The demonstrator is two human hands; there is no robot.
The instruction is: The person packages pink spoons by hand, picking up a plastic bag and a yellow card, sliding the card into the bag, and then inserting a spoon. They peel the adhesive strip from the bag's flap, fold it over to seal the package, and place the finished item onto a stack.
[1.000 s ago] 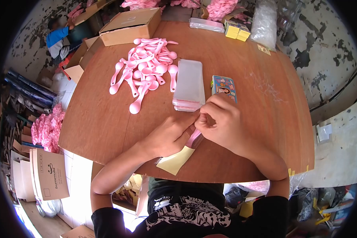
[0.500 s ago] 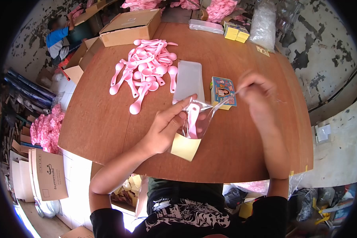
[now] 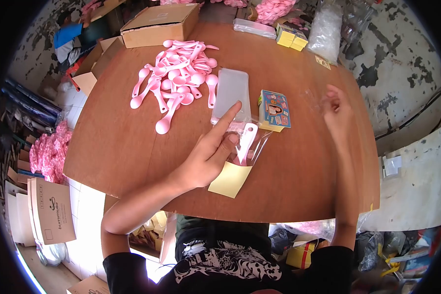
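My left hand (image 3: 206, 159) grips a clear plastic bag (image 3: 260, 146) between the thumb and the fingers, with the index finger stretched out. Inside the bag are a pink spoon (image 3: 247, 142), handle end up, and a pale yellow card (image 3: 230, 180) at the bottom. My right hand (image 3: 337, 109) is raised over the right side of the table, fingers curled; a faint clear strip (image 3: 312, 99) shows beside it, and I cannot make out whether the fingers hold it. Ahead lie a stack of clear bags (image 3: 232, 90) and a stack of printed cards (image 3: 275, 110).
A heap of pink spoons (image 3: 181, 71) covers the table's (image 3: 299, 181) left-centre. At the back are a cardboard box (image 3: 159, 27), a packet of clear bags (image 3: 255, 28), yellow card stacks (image 3: 292, 36) and a plastic-wrapped roll (image 3: 324, 32). Another person (image 3: 67, 41) is at the far left.
My right hand has moved right, away from the bag's mouth, and the stretched clear strip no longer joins them. The bag remains in my left hand; the view has shifted slightly.
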